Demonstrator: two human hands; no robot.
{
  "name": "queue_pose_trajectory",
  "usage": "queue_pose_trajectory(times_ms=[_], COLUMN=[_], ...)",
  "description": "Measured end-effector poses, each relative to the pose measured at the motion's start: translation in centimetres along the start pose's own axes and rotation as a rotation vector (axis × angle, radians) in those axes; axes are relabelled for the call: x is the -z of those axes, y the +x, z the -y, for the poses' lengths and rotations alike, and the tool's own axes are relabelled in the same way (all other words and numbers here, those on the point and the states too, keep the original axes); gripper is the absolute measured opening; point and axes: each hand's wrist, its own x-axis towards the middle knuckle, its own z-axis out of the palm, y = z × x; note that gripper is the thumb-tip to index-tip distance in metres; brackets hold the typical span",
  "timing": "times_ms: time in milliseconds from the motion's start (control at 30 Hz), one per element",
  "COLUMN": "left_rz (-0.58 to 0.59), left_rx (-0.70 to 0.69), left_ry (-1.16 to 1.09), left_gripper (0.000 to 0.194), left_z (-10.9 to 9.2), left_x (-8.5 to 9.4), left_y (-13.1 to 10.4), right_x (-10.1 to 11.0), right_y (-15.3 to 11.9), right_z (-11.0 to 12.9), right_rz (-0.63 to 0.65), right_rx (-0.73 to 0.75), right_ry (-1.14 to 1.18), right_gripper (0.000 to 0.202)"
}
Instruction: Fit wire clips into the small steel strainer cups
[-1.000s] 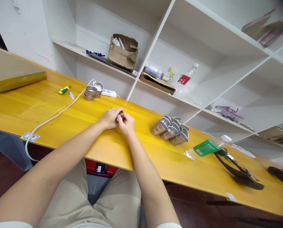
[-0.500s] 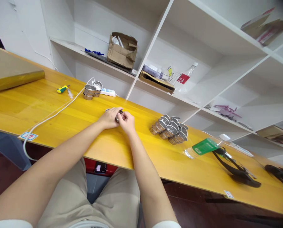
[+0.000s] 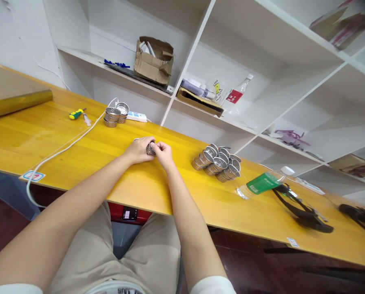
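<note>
Turned since the earlier frame, the metal cup (image 3: 151, 149) now shows more perforated wall. Left hand (image 3: 140, 151) wraps its left side; right hand (image 3: 164, 154) pinches its right edge, fingers covering part. Right of the metal cup stand clustered cups (image 3: 216, 162), then a bottle (image 3: 262, 183); left and beyond, stacked cups (image 3: 111, 116).

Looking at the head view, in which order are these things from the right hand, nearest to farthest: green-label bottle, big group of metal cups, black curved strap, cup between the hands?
From the right hand:
1. Cup between the hands, at its fingertips
2. Big group of metal cups, to the right
3. Green-label bottle, farther right
4. Black curved strap, beyond the bottle
</note>
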Motion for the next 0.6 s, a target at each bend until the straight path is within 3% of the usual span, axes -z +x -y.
queue_pose_trajectory(times_ms=[133,300,433,600], left_rz=[-0.026,-0.04,-0.031,0.015], left_rx=[0.04,0.081,0.104,0.013], left_ry=[-0.021,-0.053,-0.057,0.029], left_gripper=[0.049,0.053,0.049,0.034], left_z=[0.2,0.5,0.6,1.1], left_x=[-0.3,-0.6,-0.7,-0.9], left_y=[-0.1,-0.2,-0.3,-0.4], right_x=[0.2,0.6,1.9,3.3], right_y=[0.2,0.9,1.5,1.8], right_z=[0.0,0.3,0.2,-0.8], right_rz=[-0.041,-0.181,-0.283,-0.418], right_rx=[-0.028,-0.09,-0.214,-0.38], right_ry=[0.103,0.324,0.447,0.522], right_gripper=[0.055,0.063,0.06,0.046])
